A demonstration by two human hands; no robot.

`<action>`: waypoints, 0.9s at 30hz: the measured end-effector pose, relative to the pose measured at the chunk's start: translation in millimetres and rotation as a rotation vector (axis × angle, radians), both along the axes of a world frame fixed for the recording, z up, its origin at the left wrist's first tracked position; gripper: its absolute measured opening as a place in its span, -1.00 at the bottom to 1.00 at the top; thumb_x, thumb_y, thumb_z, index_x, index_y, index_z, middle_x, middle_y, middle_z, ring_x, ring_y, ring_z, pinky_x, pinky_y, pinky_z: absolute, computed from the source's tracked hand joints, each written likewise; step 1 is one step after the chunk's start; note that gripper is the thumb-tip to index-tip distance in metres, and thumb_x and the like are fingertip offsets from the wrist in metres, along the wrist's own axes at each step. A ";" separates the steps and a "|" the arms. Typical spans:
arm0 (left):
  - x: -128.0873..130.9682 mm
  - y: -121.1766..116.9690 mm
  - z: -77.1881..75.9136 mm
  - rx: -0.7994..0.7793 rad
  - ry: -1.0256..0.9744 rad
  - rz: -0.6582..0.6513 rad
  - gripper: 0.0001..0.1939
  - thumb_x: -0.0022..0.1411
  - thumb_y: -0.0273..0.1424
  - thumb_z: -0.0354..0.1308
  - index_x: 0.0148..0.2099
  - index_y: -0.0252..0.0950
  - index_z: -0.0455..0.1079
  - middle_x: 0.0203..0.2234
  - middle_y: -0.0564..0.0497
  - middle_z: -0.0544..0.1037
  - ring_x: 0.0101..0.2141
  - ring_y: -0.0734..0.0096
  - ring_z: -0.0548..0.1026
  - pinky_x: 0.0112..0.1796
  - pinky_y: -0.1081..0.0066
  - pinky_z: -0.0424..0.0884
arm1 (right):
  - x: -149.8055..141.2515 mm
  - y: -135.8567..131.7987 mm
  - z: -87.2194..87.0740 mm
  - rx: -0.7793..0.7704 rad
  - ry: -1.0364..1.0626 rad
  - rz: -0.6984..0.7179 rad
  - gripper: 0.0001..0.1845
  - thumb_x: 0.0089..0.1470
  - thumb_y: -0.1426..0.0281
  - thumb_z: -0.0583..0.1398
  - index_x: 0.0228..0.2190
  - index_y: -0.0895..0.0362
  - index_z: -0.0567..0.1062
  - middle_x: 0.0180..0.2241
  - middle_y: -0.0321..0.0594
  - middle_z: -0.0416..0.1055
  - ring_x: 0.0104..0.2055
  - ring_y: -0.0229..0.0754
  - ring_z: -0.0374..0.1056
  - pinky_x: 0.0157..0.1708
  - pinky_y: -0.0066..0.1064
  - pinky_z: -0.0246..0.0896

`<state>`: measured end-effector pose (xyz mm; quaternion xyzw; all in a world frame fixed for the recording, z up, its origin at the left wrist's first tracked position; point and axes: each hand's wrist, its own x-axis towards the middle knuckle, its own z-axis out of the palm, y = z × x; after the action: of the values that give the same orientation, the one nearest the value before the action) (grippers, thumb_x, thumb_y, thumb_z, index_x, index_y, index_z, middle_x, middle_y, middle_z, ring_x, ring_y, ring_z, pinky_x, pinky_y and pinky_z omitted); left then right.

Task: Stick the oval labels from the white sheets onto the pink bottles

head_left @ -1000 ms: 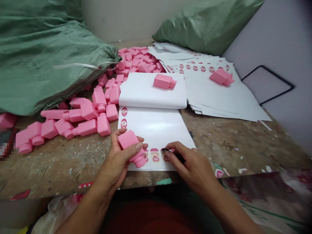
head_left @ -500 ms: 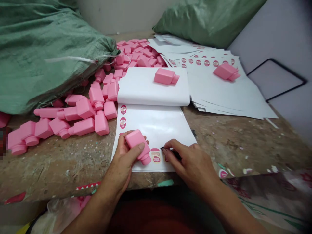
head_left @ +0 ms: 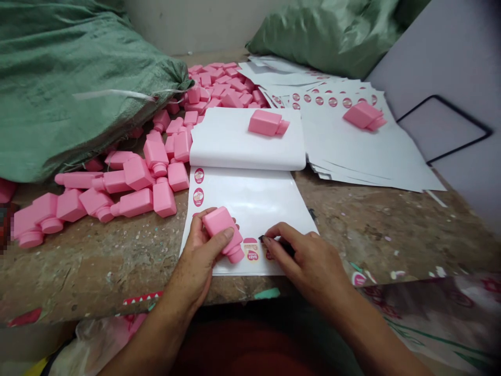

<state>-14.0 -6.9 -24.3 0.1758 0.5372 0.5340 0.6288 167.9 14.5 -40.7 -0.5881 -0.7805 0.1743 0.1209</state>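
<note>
A pink plastic bottle [head_left: 222,227] lies tilted in my left hand [head_left: 200,249], thumb across its front and its neck pointing down to the right. Below it rests a white sticker sheet [head_left: 250,196] whose far part is folded back. Pinched in my right hand [head_left: 309,256] is a thin black pointed tool [head_left: 287,245]; most of it is hidden, so its kind is unclear. Its tip is at the sheet beside a pink "BABY" sticker [head_left: 251,250]. Oval stickers [head_left: 198,197] run down the sheet's left edge.
A heap of pink bottles [head_left: 136,172] covers the left and back of the worn table [head_left: 97,261]. One bottle [head_left: 266,123] lies on the folded sheet, another [head_left: 365,116] on a stack of sheets [head_left: 360,151]. Green sacks [head_left: 78,89] stand behind; a black wire frame [head_left: 462,96] leans at right.
Almost nothing differs. The view has shifted very slightly, and both hands keep the same hold over the sheet.
</note>
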 end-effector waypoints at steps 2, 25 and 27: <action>-0.1 0.0 -0.2 0.002 -0.005 0.000 -0.45 0.00 -0.35 0.37 0.04 -0.24 0.28 -0.13 -0.11 0.52 -0.08 0.20 0.47 -0.17 0.31 0.41 | 0.3 0.2 0.7 0.007 -0.008 -0.005 -0.79 0.19 0.24 0.10 -0.34 0.01 0.53 -0.52 -0.29 0.53 -0.48 -0.04 0.31 -0.45 -0.34 0.00; -2.7 -1.0 0.2 -0.004 -0.039 -0.001 -0.44 0.03 -0.37 0.37 0.07 -0.23 0.30 -0.11 -0.12 0.51 -0.06 0.17 0.47 -0.21 0.32 0.45 | 1.6 -2.7 -3.1 0.107 0.058 0.056 -0.78 0.22 0.26 0.08 -0.35 0.03 0.49 -0.51 -0.30 0.53 -0.53 -0.12 0.28 -0.44 -0.34 0.03; -2.9 -0.9 -0.3 -0.004 -0.034 -0.002 -0.45 0.02 -0.36 0.37 0.06 -0.23 0.30 -0.12 -0.12 0.52 -0.08 0.18 0.48 -0.21 0.32 0.44 | -0.1 -2.9 -2.5 0.147 0.033 0.077 -0.76 0.23 0.27 0.06 -0.36 0.04 0.49 -0.53 -0.31 0.52 -0.56 -0.15 0.26 -0.45 -0.34 -0.01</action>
<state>-16.9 -7.8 -24.6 0.1661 0.5271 0.5354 0.6387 167.8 11.6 -43.2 -0.5444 -0.8110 0.1304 0.1698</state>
